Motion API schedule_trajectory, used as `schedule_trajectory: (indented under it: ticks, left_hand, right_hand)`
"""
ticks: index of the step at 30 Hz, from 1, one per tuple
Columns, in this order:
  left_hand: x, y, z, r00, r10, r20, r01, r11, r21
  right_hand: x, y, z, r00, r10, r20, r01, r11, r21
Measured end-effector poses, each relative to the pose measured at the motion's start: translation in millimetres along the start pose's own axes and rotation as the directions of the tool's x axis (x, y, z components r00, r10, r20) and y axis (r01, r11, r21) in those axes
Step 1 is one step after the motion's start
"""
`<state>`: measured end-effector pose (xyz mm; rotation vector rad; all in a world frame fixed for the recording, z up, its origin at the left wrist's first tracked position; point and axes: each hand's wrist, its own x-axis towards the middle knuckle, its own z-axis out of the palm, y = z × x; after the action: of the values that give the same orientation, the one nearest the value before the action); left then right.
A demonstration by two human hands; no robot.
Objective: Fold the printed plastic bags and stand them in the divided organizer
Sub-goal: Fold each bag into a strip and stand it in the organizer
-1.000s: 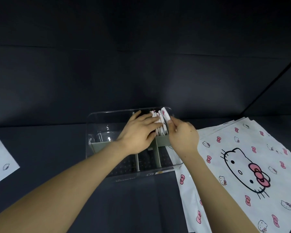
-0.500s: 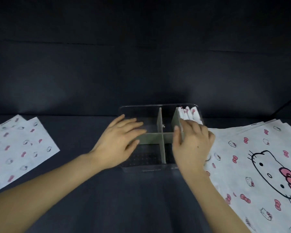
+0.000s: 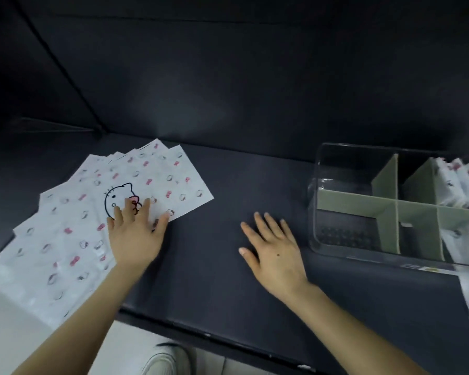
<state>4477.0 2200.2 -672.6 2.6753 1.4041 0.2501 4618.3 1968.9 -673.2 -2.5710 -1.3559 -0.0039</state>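
The left hand [image 3: 136, 234] lies with straight, spread fingers pressed on the top sheet of a fanned pile of flat bags [image 3: 73, 228] at the left of the frame; it grips nothing. The right hand [image 3: 274, 253] is spread wide and empty over the bare table [image 3: 228, 171] in the centre; I cannot tell whether it touches the surface. The organizer [image 3: 316, 201] stands at the right edge. Folded bags [image 3: 455, 182] stand upright in its upper right compartment, and the compartments to their left show none.

The likeliest slip is in taking one bag. The plastic looks thin and slick and the pile is loose, so a flat palm dragging the top sheet may pull the sheets beneath along. It could also push the fan toward the near table edge at lower left, where the pile seems to reach the rim. A fold not pressed firmly would probably spring open. A limp packet set alone in a wide compartment may flop rather than stand.
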Motion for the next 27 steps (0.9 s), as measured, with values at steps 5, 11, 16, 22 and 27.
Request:
schedule_trajectory:
  ticks: [5, 11, 16, 22, 27]
  left_hand:
    - [4, -8, 20, 1.000, 0.003, 0.022, -0.003, 1.000, 0.004]
    - [5, -27, 20, 0.987, 0.158, -0.021, -0.160, 0.979, -0.124]
    - [-24, -38, 13, 0.859, 0.510, 0.040, -0.474, 0.822, -0.315]
    - [-46, -40, 5, 0.708, 0.703, 0.067, -0.598, 0.648, -0.472]
    - [-43, -32, 2, 0.719, 0.694, 0.052, -0.570, 0.629, -0.528]
  right_hand:
    - [-4, 11, 19, 0.998, 0.005, 0.068, -0.001, 0.998, -0.055]
    - [-4, 12, 14, 0.999, 0.032, 0.031, -0.035, 0.995, 0.094]
    - [-3, 5, 3, 0.994, -0.075, -0.073, 0.089, 0.972, 0.217]
    - [-11, 7, 13, 0.960, -0.264, -0.093, 0.278, 0.934, 0.225]
    - [-24, 7, 8, 0.903, -0.293, -0.313, 0.364, 0.910, 0.199]
